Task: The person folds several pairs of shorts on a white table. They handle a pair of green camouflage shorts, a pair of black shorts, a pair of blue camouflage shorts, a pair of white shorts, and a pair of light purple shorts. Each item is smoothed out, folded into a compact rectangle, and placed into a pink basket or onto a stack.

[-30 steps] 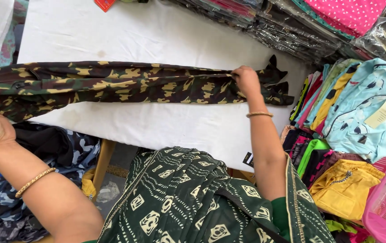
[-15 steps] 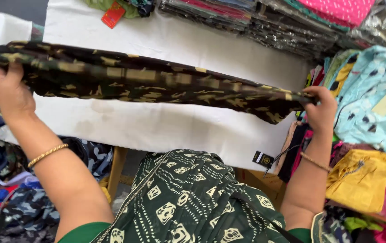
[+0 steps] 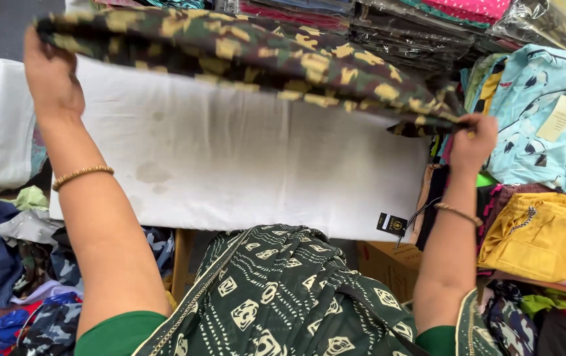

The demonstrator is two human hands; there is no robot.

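While the left hand [image 3: 51,78] and right hand [image 3: 473,142] each clench an end of the folded camouflage garment [image 3: 250,56] above the white pad [image 3: 243,178], it seems narrowed lengthwise, not yet folded across.

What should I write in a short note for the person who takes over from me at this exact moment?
Left hand: raised, gripping one end of the folded camouflage garment.
Right hand: gripping the other end, lower, near the stacked clothes at the right.
The garment hangs stretched between both hands, lifted off the white table cover, not touching it.
Done: it is already folded into a long narrow strip.
Left: it is not yet laid down or added to any pile. A black tag hangs at the table's front edge.
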